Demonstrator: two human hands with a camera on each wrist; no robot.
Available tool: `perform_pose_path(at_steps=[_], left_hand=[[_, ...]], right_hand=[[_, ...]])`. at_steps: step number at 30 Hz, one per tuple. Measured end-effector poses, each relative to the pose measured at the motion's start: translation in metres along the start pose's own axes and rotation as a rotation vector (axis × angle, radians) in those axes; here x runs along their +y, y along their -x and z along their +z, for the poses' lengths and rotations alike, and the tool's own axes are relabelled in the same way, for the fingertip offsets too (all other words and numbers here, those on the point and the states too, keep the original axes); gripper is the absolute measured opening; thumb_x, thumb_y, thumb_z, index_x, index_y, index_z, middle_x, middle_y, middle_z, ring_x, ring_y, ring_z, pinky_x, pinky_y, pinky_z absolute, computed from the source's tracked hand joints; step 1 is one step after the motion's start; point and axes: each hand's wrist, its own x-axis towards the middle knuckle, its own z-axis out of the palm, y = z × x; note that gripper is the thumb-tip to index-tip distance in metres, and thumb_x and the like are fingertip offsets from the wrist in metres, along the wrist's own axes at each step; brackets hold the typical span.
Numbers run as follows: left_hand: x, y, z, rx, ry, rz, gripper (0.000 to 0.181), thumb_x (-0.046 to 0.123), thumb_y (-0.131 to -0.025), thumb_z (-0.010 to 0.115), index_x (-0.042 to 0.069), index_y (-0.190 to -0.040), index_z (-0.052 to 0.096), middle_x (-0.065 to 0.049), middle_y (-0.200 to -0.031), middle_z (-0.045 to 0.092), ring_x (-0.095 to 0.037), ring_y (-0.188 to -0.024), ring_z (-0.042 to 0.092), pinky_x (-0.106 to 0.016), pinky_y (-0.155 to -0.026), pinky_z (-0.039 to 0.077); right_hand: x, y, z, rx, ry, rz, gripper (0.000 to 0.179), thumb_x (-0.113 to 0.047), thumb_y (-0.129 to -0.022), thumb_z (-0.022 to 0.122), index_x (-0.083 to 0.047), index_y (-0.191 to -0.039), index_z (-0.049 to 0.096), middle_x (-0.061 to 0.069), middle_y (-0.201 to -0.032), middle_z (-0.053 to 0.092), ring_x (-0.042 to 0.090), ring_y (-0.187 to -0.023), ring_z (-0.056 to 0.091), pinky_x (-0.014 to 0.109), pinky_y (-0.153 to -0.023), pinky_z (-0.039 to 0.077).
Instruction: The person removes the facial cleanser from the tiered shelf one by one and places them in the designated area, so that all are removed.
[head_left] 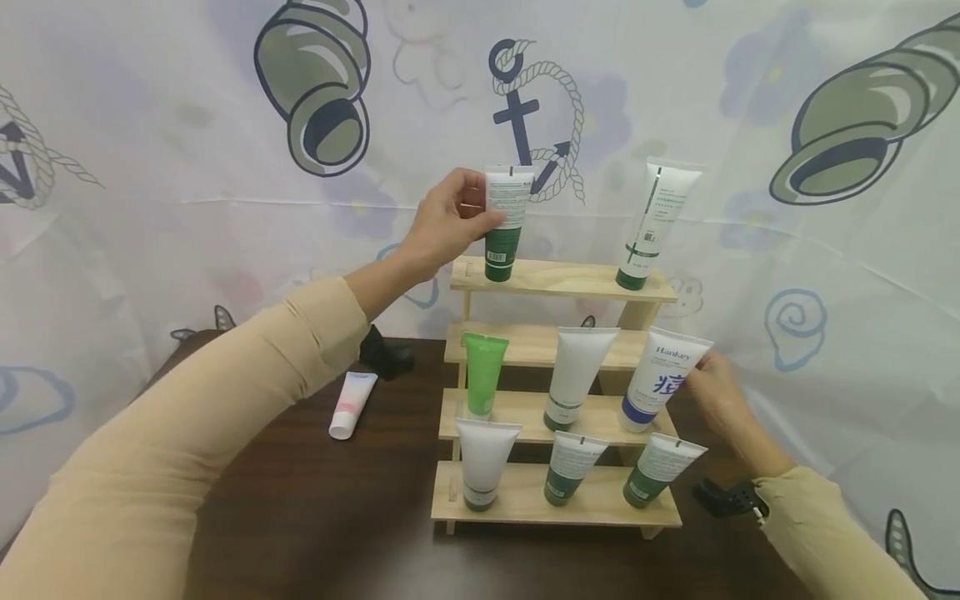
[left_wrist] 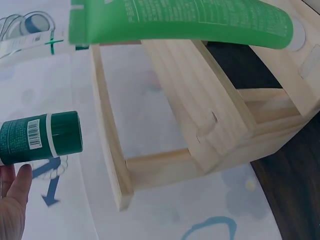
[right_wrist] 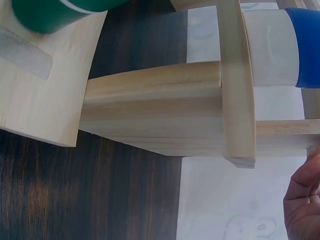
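My left hand (head_left: 453, 221) pinches a white and dark-green squeeze tube (head_left: 507, 225), cap down, at the left end of the top shelf of a wooden display rack (head_left: 555, 273). In the left wrist view, a gap shows between the tube's green cap (left_wrist: 66, 134) and the shelf edge. My right hand (head_left: 716, 387) is at the rack's right side, its fingertips partly hidden behind a white tube with a blue band (head_left: 663, 371). The right wrist view shows its bent fingers (right_wrist: 302, 192) right at the wood; I cannot tell whether they grip it.
A tall white tube (head_left: 656, 221) stands top right. Lower shelves bear a bright green tube (head_left: 483, 371), a white tube (head_left: 577, 367) and several others. A pink-white tube (head_left: 352, 404) lies on the dark table (head_left: 300, 508), left of the rack. A patterned cloth (head_left: 187, 250) hangs behind.
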Motion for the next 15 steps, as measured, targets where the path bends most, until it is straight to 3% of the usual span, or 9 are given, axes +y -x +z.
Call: perform_pose_path(at_steps=[8,15], left_hand=[[-0.012,0.012,-0.026,0.063,0.045,-0.038,0.034,0.009,-0.091,0.061,0.009,-0.121,0.045,-0.010,-0.114,0.055,-0.021,-0.104,0.057,-0.038,-0.092,0.051],[-0.032,0.029,-0.052,0.099,0.003,-0.099,0.038,0.014,-0.092,0.060,0.010,-0.125,0.043,-0.011,-0.118,0.053,-0.022,-0.108,0.056,-0.042,-0.094,0.049]], right_hand=[[-0.002,-0.001,-0.002,0.002,0.028,0.011,0.019,-0.002,-0.092,0.049,0.012,-0.105,0.053,-0.023,-0.068,0.056,-0.001,-0.065,0.055,0.018,-0.061,0.048],[0.000,-0.002,-0.003,0.000,0.059,0.007,0.021,-0.003,-0.093,0.049,0.013,-0.106,0.054,-0.025,-0.069,0.055,-0.001,-0.066,0.054,0.018,-0.061,0.048]])
